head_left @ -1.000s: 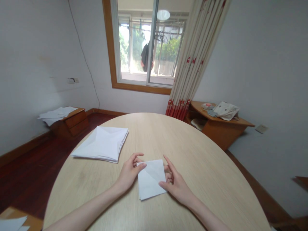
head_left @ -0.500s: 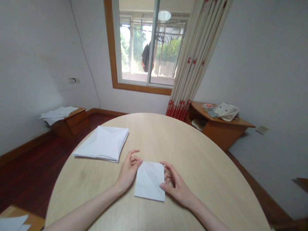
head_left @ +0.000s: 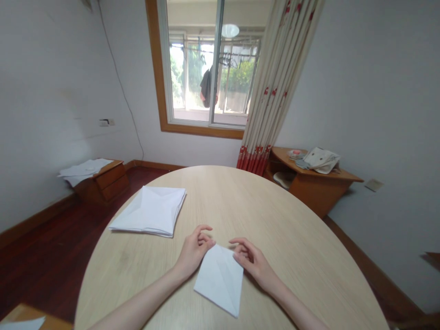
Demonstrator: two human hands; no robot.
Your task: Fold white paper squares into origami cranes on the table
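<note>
A folded white paper square [head_left: 219, 280] lies on the pale wood-grain round table [head_left: 275, 220], turned like a diamond, with crease lines across it. My left hand [head_left: 194, 251] has curled fingers at its upper left edge. My right hand [head_left: 253, 259] touches its upper right edge with curved fingers. Whether either hand grips the paper is hard to see. A stack of folded white paper [head_left: 149, 211] lies on the table farther left, apart from both hands.
The round table's edge curves around the hands. Beyond it, a low wooden cabinet [head_left: 101, 183] holds white sheets at left, and a wooden corner shelf [head_left: 309, 181] holds a cloth bag. A wooden surface with white paper [head_left: 24, 321] shows at bottom left.
The folded paper has turned from a near-square position to a diamond and shifted slightly down. Both hands have moved up to its upper edges. The stack has not changed.
</note>
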